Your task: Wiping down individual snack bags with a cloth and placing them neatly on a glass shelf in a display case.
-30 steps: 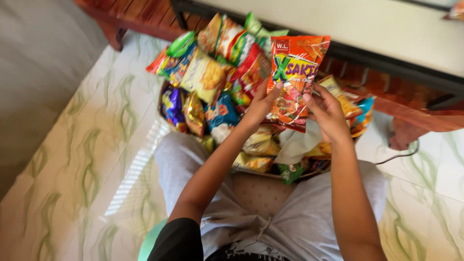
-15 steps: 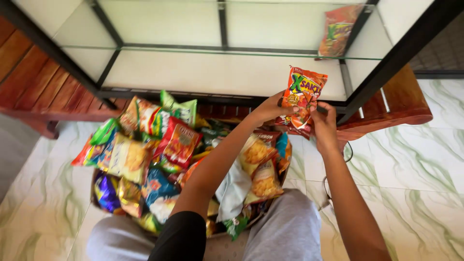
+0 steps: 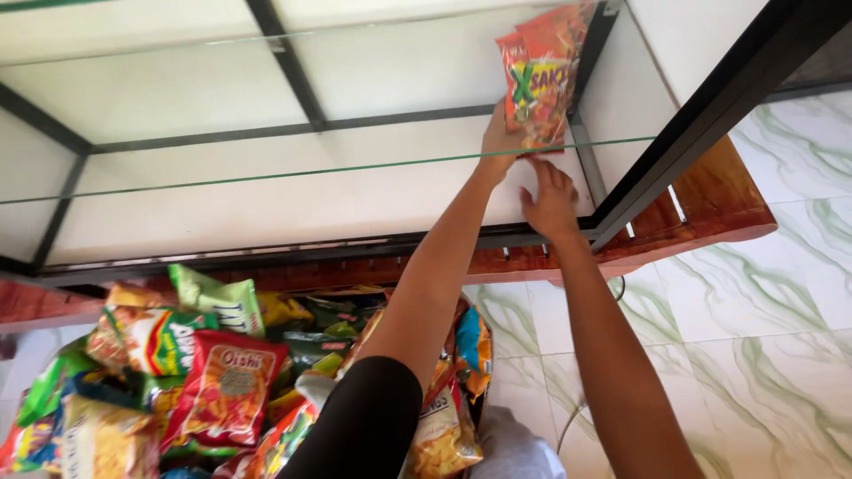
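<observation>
We look down along two bare arms stretched far forward into a glass display cabinet [image 3: 674,142] with a black metal frame. Our left hand [image 3: 499,142] is raised highest, fingers closed on the lower edge of an orange-red chip bag [image 3: 537,84], holding it upright on the glass shelf [image 3: 266,173] at the cabinet's far right corner, against another bag of the same kind. Our right hand [image 3: 550,200] sits just below and nearer, fingers loosely spread, holding nothing, its fingertips close to the shelf edge beneath the bag. Near left, a heap of colourful snack packets [image 3: 222,381] fills a basket by our knees.
</observation>
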